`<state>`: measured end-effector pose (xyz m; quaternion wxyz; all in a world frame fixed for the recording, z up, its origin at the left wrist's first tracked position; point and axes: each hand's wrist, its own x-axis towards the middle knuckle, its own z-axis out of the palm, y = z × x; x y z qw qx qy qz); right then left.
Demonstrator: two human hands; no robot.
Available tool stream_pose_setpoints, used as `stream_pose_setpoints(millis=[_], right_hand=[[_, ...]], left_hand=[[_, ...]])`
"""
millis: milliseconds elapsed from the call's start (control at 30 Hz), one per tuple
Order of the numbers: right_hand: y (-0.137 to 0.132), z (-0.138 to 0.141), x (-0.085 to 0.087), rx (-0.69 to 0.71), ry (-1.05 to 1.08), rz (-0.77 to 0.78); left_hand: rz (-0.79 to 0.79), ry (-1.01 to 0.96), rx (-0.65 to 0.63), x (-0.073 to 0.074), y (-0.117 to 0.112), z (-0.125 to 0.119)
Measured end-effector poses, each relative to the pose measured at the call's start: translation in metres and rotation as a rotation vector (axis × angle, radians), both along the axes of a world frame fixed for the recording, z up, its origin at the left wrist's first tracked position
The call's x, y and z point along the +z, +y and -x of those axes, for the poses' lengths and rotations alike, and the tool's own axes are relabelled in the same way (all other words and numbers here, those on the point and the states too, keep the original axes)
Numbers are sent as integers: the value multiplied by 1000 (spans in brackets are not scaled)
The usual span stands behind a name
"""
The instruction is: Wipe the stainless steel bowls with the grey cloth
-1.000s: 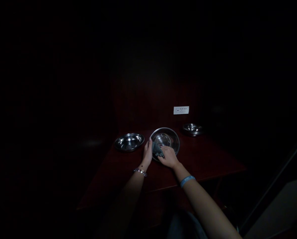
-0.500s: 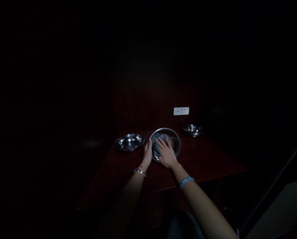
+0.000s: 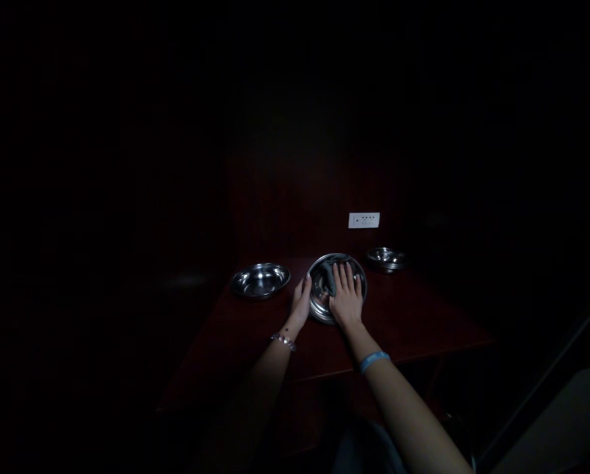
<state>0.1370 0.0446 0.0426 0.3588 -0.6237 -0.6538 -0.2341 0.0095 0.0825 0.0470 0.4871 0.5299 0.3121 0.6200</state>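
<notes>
A shiny steel bowl [image 3: 321, 312] stands tipped toward me on the dark red table. My left hand [image 3: 300, 305] grips its left rim, thumb on the near side; the other fingers are partly hidden behind the bowl. Inside it lies a grey-green cloth [image 3: 328, 278]. My right hand [image 3: 347, 300] presses flat over the cloth, fingers stretched out and apart, covering part of it and the bowl's right inner side.
A second steel bowl [image 3: 260, 282] sits to the left on the table [image 3: 255, 342]. Farther right are stacked-looking steel bowls [image 3: 386, 261]. A white socket plate [image 3: 364, 220] is on the back panel. The surroundings are very dark.
My right hand has slid from the bowl's left inner side toward its right with the cloth. The view has shifted slightly, and the left hand keeps its grip on the rim.
</notes>
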Motion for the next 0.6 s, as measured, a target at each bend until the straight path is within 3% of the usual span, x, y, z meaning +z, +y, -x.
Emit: stream_pose_setpoints(millis=[333, 600], right_hand=[[7, -6, -9, -19, 50, -4], [5, -3, -5, 24, -23, 34]], left_hand=[[-81, -26, 159, 3, -3, 3], [-93, -77, 268, 11, -10, 8]])
